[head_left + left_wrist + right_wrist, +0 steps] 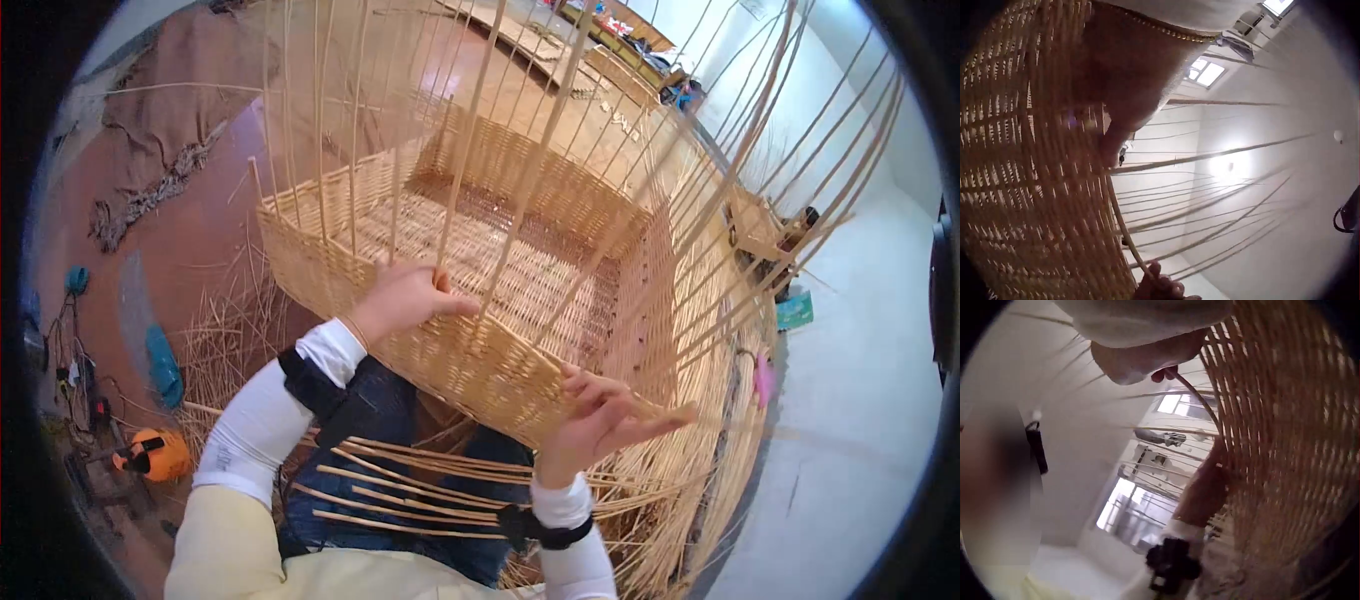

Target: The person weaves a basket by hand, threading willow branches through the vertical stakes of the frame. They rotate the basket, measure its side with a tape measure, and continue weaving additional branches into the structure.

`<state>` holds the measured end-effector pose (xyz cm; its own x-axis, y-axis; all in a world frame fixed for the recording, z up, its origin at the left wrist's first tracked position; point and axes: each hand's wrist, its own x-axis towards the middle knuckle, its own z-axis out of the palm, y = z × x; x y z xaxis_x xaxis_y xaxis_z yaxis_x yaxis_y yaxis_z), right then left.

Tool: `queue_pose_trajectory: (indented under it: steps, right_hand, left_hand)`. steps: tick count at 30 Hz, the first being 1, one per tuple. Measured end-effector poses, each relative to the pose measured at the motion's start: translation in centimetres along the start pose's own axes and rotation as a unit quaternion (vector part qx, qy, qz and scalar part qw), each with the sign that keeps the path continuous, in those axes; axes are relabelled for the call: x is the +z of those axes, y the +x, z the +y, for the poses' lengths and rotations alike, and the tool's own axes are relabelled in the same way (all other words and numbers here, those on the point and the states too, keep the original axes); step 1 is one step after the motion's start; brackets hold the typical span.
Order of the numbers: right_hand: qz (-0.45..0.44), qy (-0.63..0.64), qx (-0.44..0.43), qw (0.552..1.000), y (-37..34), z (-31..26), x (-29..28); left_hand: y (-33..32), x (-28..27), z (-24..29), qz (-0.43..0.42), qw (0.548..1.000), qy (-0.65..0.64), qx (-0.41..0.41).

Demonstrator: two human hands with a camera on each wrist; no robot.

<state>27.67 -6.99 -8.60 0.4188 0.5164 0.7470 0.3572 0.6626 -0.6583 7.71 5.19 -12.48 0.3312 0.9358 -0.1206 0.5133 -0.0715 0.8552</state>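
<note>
A large rectangular wicker basket [500, 370], with tall upright stakes [520, 200] rising from its walls, is tilted in front of the person. My left hand [415, 295] grips the top edge of the near wall beside a stake, its thumb lying along the rim. Farther right along that edge, my right hand [600, 420] pinches a thin wicker rod [1197, 397]. In the left wrist view this rod bends from the rim near the left hand to the right hand's fingertips. The fingers of the left hand are partly hidden behind the wall.
Cut rods [430, 490] lie across the person's legs. Long loose rods [720, 400] are heaped at the right, with more twigs [225, 340] at the left. An orange tool [160, 455] with cables stands on the floor. A white wall [850, 400] bounds the right side.
</note>
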Motion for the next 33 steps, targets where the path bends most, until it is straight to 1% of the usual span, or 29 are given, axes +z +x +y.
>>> queue_pose_trajectory:
  steps: [2,3,4,5,6,7,8,9,10,12,13,14,15,17,18,19,20,21,22,23,24,26,27,28,29,30,31,32,33]
  right_hand:
    - [0.049,0.039,0.078,0.995,-1.1,-1.9,-0.7]
    - [0.054,0.039,0.079,0.995,-1.2,-2.1,-1.2]
    - [0.060,0.030,0.132,0.989,-1.0,-2.0,-1.7]
    - [0.065,0.023,0.182,0.981,-0.7,-1.9,-2.0]
    - [0.071,0.026,0.178,0.981,-1.0,-1.6,-2.3]
    - [0.086,0.050,0.198,0.975,-1.8,-1.4,-2.9]
    - [0.098,0.074,0.218,0.968,-2.4,-1.6,-3.7]
    - [0.087,0.012,0.247,0.965,-2.5,-2.0,-4.8]
    - [0.089,0.012,0.241,0.966,-2.6,-2.4,-6.2]
    - [0.110,-0.044,0.185,0.976,-2.0,-3.4,-9.1]
    - [0.034,-0.107,0.204,0.972,-1.0,-3.6,-10.3]
    - [-0.020,-0.141,0.167,0.976,0.7,-4.1,-10.3]
    - [-0.075,-0.169,0.124,0.975,3.2,-4.3,-9.1]
    - [-0.152,-0.299,-0.016,0.942,7.6,-4.3,-3.8]
    - [-0.157,-0.419,-0.168,0.878,10.3,-3.9,-0.1]
    - [-0.154,-0.521,-0.314,0.778,12.2,-4.1,2.3]
    - [-0.150,-0.517,-0.319,0.780,12.8,-4.9,2.2]
    - [-0.181,-0.395,-0.135,0.890,13.2,-5.7,2.1]
    - [-0.205,-0.248,0.051,0.945,13.6,-6.0,1.7]
    - [-0.116,-0.167,0.035,0.979,11.0,-5.8,-1.7]
    - [-0.010,-0.086,0.020,0.996,7.1,-5.4,-6.1]
    - [0.062,0.017,-0.003,0.998,2.9,-3.7,-9.3]
    - [0.063,0.013,0.001,0.998,2.1,-3.3,-9.9]
    - [0.100,-0.002,0.035,0.994,1.3,-3.2,-10.4]
    - [0.136,-0.014,0.068,0.988,0.8,-3.2,-10.8]
    - [0.139,-0.007,0.069,0.988,0.9,-3.4,-10.9]
    - [0.144,-0.019,0.093,0.985,0.9,-3.7,-11.0]
    - [0.146,-0.030,0.117,0.982,0.8,-3.9,-11.1]
    - [0.116,-0.008,0.089,0.989,0.6,-3.7,-11.4]
  left_hand:
    - [-0.7,0.2,1.0,0.098,0.990,0.088,0.042]
    - [-2.0,-0.1,2.2,0.138,0.976,0.157,0.070]
    - [-3.0,-0.2,3.2,0.139,0.974,0.161,0.074]
    - [-4.0,-0.2,4.0,0.221,0.964,0.090,0.113]
    - [-5.0,-0.1,4.7,0.296,0.943,0.015,0.150]
    - [-5.7,1.2,6.6,0.236,0.951,-0.059,0.192]
    - [-5.0,2.9,7.1,0.233,0.952,-0.061,0.191]
    - [-3.3,5.0,6.6,0.131,0.947,-0.052,0.289]
    - [-1.6,6.4,6.0,0.029,0.922,-0.039,0.385]
    - [-0.1,7.2,6.0,0.031,0.917,-0.036,0.396]
    - [-0.3,7.3,6.0,0.024,0.940,-0.052,0.337]
    - [-0.7,7.8,6.0,0.011,0.960,-0.066,0.273]
    - [-0.8,8.3,6.2,0.005,0.959,-0.066,0.276]
    - [-1.0,8.3,6.3,0.078,0.956,-0.032,0.281]
    - [-1.2,8.0,6.6,0.081,0.954,-0.028,0.286]
    - [-1.5,7.7,7.0,0.066,0.967,-0.036,0.242]
    - [-1.6,7.5,7.4,0.052,0.978,-0.046,0.196]
    - [-1.4,7.0,7.2,0.057,0.977,-0.044,0.199]
    - [-0.6,6.6,6.6,0.006,0.975,-0.119,0.188]
    - [-0.8,7.0,5.4,-0.048,0.964,-0.207,0.159]
    - [-1.1,6.9,5.3,-0.052,0.964,-0.212,0.153]
    - [-1.6,5.8,6.8,-0.065,0.977,-0.169,0.110]
    - [-1.8,5.5,7.1,-0.060,0.986,-0.108,0.112]
    - [-2.7,5.5,7.8,-0.066,0.986,-0.105,0.109]
    - [-3.8,5.4,8.8,0.054,0.987,-0.010,0.153]
    - [-4.4,5.2,9.6,0.178,0.961,0.087,0.194]
    - [-4.9,5.5,9.9,0.182,0.960,0.095,0.191]
    - [-5.5,6.2,10.5,0.251,0.931,0.027,0.261]
    - [-5.9,7.2,11.2,0.316,0.889,-0.042,0.329]
